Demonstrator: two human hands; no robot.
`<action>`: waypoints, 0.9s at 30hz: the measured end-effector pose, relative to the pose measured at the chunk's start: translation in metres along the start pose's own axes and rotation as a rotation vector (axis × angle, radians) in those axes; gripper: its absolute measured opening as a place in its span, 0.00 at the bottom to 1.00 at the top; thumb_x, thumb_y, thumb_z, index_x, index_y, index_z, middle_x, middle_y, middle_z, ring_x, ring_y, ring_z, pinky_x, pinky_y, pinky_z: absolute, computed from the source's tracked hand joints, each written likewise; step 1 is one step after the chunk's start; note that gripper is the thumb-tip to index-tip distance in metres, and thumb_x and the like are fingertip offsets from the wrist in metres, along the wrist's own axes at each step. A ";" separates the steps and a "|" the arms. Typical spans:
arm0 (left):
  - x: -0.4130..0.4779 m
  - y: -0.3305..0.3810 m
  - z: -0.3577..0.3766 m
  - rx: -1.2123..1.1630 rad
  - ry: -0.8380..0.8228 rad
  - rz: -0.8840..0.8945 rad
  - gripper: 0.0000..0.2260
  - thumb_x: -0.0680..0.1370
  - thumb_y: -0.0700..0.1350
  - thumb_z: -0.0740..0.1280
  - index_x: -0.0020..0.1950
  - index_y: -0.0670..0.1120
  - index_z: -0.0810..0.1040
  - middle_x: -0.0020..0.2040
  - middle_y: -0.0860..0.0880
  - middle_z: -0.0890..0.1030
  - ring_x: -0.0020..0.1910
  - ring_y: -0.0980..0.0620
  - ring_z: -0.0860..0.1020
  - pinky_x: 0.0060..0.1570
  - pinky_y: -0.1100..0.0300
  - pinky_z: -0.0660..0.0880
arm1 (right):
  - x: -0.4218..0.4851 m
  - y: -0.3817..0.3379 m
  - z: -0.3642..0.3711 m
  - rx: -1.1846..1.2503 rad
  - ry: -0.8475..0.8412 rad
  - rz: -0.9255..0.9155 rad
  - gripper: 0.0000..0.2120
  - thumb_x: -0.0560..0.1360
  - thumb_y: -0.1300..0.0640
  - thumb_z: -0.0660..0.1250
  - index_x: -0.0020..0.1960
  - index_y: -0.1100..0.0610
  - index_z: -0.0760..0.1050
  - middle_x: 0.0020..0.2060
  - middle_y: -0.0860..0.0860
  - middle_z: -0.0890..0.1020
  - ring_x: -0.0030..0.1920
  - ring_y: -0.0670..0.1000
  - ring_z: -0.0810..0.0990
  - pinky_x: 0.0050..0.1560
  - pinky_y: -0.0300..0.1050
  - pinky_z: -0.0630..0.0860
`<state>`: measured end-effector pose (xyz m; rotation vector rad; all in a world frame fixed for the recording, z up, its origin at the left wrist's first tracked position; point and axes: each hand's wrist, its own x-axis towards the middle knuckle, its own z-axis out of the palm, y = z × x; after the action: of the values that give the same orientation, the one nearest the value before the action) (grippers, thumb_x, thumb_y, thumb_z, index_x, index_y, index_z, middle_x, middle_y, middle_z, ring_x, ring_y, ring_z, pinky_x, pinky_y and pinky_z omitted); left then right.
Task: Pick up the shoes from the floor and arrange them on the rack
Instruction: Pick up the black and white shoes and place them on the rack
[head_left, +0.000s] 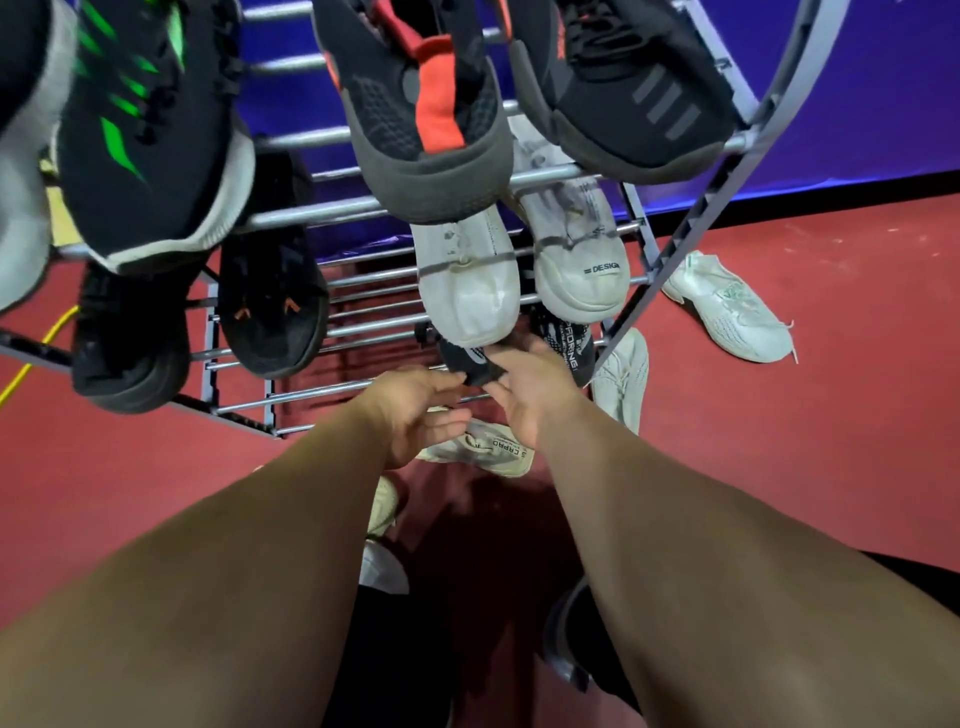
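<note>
A grey metal shoe rack (296, 215) fills the upper view. On its lowest tier lies a black shoe (470, 364), next to a black shoe with white lettering (569, 338). My right hand (530, 392) holds the black shoe's near end, thumb on top. Just left of it, the straight fingers of my left hand (415, 410) touch the same shoe. Pale shoes lie on the red floor: one under my hands (496, 449), one beside the rack's right leg (623, 374), one farther right (732, 306).
The upper tiers hold a black-and-green shoe (150, 130), a black-and-red shoe (421, 114), a striped black shoe (639, 88), a white pair (467, 280) and black shoes (270, 301). A yellow cable (31, 364) crosses the floor at left. A blue wall stands behind.
</note>
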<state>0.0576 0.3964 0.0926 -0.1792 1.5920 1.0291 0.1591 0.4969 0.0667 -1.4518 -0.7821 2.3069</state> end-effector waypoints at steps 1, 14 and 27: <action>0.004 -0.001 0.002 -0.004 0.022 0.007 0.12 0.79 0.42 0.70 0.62 0.42 0.77 0.59 0.42 0.81 0.53 0.42 0.83 0.48 0.52 0.83 | 0.000 0.000 -0.001 -0.012 0.055 0.030 0.22 0.77 0.66 0.70 0.70 0.56 0.73 0.55 0.58 0.86 0.57 0.56 0.86 0.47 0.48 0.85; 0.028 -0.013 0.033 0.004 -0.035 0.038 0.16 0.81 0.34 0.59 0.60 0.50 0.80 0.52 0.49 0.85 0.52 0.50 0.81 0.57 0.53 0.78 | 0.000 0.022 -0.028 -0.018 0.072 0.153 0.12 0.83 0.63 0.59 0.59 0.57 0.79 0.46 0.52 0.87 0.44 0.51 0.88 0.35 0.43 0.82; -0.036 -0.007 0.026 0.572 0.037 0.161 0.10 0.80 0.39 0.64 0.60 0.42 0.79 0.53 0.44 0.79 0.39 0.50 0.77 0.41 0.57 0.78 | -0.071 -0.012 -0.057 -0.452 0.273 0.095 0.05 0.80 0.64 0.61 0.49 0.59 0.75 0.45 0.57 0.82 0.42 0.55 0.77 0.42 0.49 0.80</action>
<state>0.0922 0.3953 0.1217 0.3251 1.8917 0.6532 0.2416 0.4853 0.1062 -1.9794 -1.2253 2.0102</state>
